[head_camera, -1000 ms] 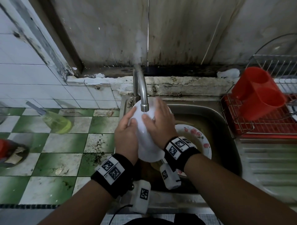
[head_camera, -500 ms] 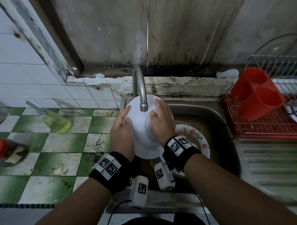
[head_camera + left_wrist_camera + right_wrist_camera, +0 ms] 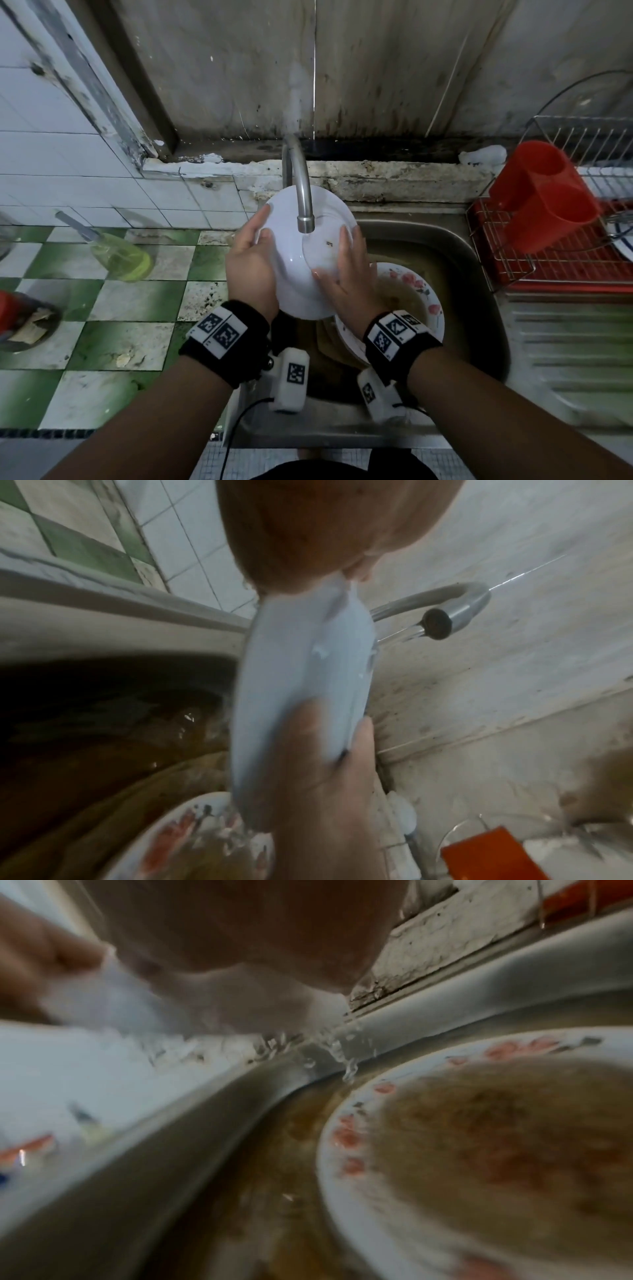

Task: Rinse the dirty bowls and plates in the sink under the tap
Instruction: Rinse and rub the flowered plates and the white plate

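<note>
I hold a white plate [image 3: 291, 274] on edge under the tap [image 3: 303, 202], its underside and foot ring facing me. My left hand [image 3: 251, 263] grips its left rim, thumb on the back. My right hand [image 3: 346, 274] lies flat on the foot ring with fingers spread. In the left wrist view the white plate [image 3: 301, 669] stands edge-on while water runs from the tap [image 3: 455, 607] onto it. Below, a flowered plate [image 3: 421, 291] full of brown water rests in the sink [image 3: 472, 274]. Water drips beside the flowered plate [image 3: 352, 1123] in the right wrist view.
Right of the sink a wire dish rack [image 3: 565, 267] holds a red cutlery holder [image 3: 544, 198]; a ribbed draining board [image 3: 568, 342] lies in front of it. A bottle of yellow-green liquid [image 3: 120, 255] lies on the green-and-white tiled counter [image 3: 137, 301] at left.
The white plate has moved up and back under the spout. My right hand has slid down and to the right across its underside, uncovering the foot ring.
</note>
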